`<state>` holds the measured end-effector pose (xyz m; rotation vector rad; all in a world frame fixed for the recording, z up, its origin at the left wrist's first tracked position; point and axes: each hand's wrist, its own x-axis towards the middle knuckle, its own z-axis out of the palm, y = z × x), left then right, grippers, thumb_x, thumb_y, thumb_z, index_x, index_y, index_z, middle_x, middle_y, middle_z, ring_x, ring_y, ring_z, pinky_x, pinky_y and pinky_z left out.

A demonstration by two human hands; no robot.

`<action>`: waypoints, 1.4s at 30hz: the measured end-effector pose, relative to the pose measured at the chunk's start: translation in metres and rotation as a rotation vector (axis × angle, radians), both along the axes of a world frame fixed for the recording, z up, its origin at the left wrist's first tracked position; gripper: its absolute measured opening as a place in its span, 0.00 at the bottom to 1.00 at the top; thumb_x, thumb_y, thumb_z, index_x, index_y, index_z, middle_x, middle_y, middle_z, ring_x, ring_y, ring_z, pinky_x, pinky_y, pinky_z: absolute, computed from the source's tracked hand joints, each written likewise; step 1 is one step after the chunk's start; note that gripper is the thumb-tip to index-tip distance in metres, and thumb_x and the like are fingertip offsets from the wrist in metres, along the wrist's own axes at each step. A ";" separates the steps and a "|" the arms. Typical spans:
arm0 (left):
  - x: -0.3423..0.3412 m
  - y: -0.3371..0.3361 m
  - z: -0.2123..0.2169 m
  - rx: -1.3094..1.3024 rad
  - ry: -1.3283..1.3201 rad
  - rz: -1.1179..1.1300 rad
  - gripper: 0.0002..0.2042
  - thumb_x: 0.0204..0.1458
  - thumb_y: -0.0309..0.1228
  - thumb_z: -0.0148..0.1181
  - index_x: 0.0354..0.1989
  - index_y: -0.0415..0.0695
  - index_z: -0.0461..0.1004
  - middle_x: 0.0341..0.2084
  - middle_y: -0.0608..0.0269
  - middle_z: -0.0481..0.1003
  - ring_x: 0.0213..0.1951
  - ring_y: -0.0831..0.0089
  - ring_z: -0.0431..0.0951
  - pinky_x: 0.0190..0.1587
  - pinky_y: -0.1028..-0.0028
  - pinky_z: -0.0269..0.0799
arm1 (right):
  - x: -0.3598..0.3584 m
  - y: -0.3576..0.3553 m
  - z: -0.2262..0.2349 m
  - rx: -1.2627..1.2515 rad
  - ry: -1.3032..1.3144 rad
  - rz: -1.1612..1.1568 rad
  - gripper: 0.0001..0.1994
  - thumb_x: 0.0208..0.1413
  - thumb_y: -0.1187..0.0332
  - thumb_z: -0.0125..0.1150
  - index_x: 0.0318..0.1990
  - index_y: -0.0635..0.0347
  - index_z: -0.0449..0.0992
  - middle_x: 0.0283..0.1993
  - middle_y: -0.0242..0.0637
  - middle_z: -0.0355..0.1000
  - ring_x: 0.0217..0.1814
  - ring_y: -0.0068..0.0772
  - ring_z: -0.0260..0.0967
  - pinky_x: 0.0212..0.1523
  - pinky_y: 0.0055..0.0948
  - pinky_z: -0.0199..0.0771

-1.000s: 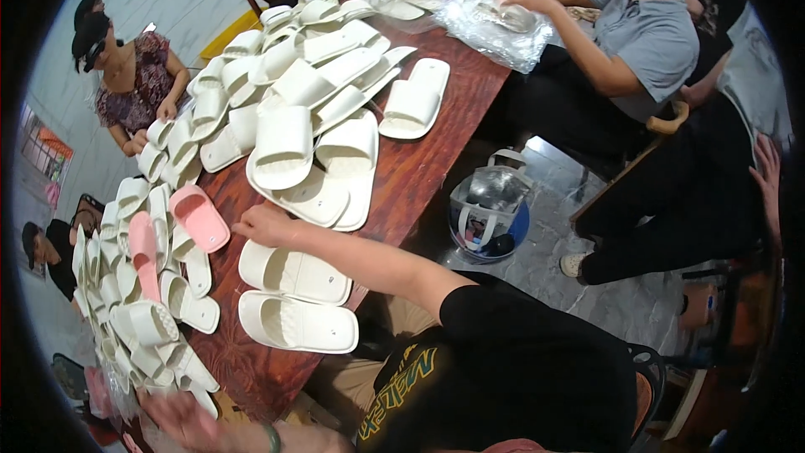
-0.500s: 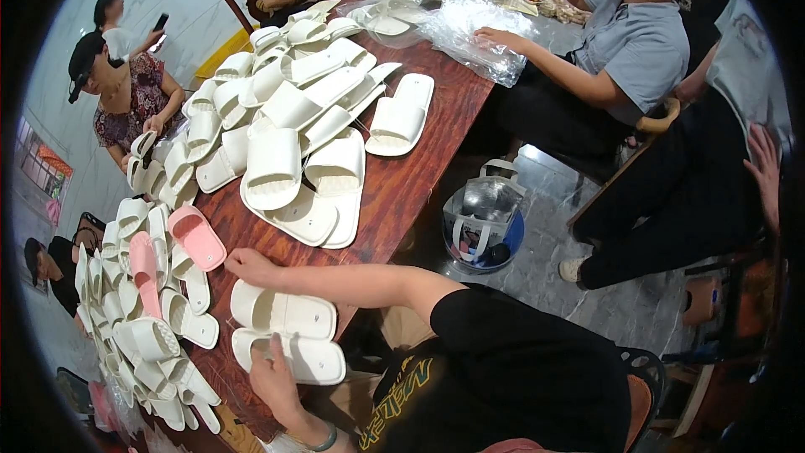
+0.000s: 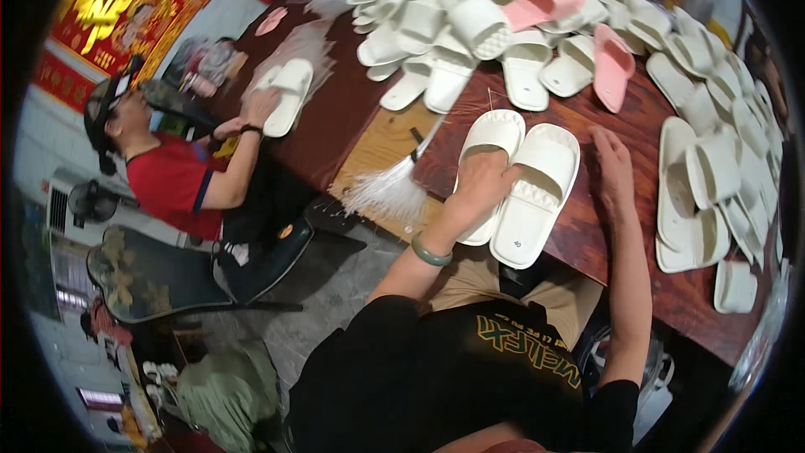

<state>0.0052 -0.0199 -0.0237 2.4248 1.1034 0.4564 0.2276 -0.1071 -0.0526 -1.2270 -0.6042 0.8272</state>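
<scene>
A pair of white slippers lies side by side at the table's near edge, the right slipper (image 3: 533, 201) nearly touching the left slipper (image 3: 495, 127). My left hand (image 3: 485, 180), with a green bangle at the wrist, grips the left slipper. Its fingertips disappear under the strap, while the thumb lies toward the gap between the two. To the right of the pair, my right hand (image 3: 613, 164) is over the wooden tabletop, its fingers loosely bent and slightly apart. Nothing shows in it. A bundle of white strands (image 3: 387, 193) hangs off the table edge left of the pair.
White slippers (image 3: 478, 21) are heaped across the far side, among them pink slippers (image 3: 615, 67). More white slippers (image 3: 696, 231) are stacked at right. On the left, a co-worker in red (image 3: 180, 172) handles a white slipper (image 3: 289, 99) beside clear bags; a chair (image 3: 168, 273) stands nearer.
The view has swung to the left, bringing in the co-worker in red. My left hand has reached into the left slipper's opening. My right hand is still beside the pair.
</scene>
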 end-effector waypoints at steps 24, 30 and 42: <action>-0.083 0.159 0.037 -0.061 -0.698 0.126 0.10 0.55 0.29 0.52 0.35 0.34 0.76 0.18 0.70 0.71 0.23 0.80 0.67 0.28 0.76 0.64 | -0.013 0.018 -0.036 -0.025 -0.884 -0.158 0.09 0.51 0.65 0.55 0.28 0.62 0.75 0.33 0.48 0.70 0.41 0.49 0.67 0.42 0.41 0.67; 0.066 0.072 0.059 -0.181 -0.599 -0.237 0.11 0.56 0.30 0.53 0.35 0.34 0.76 0.21 0.69 0.73 0.26 0.81 0.69 0.31 0.79 0.65 | -0.020 0.014 -0.030 -0.025 -0.920 -0.179 0.08 0.52 0.66 0.55 0.33 0.61 0.74 0.36 0.46 0.68 0.43 0.49 0.65 0.44 0.42 0.66; 0.138 0.057 -0.024 -0.104 -0.299 -0.419 0.14 0.54 0.36 0.53 0.30 0.34 0.74 0.19 0.51 0.74 0.22 0.71 0.73 0.29 0.71 0.66 | 0.130 -0.104 0.090 0.040 -1.285 -1.050 0.13 0.50 0.74 0.60 0.43 0.63 0.69 0.41 0.43 0.69 0.43 0.42 0.68 0.46 0.34 0.68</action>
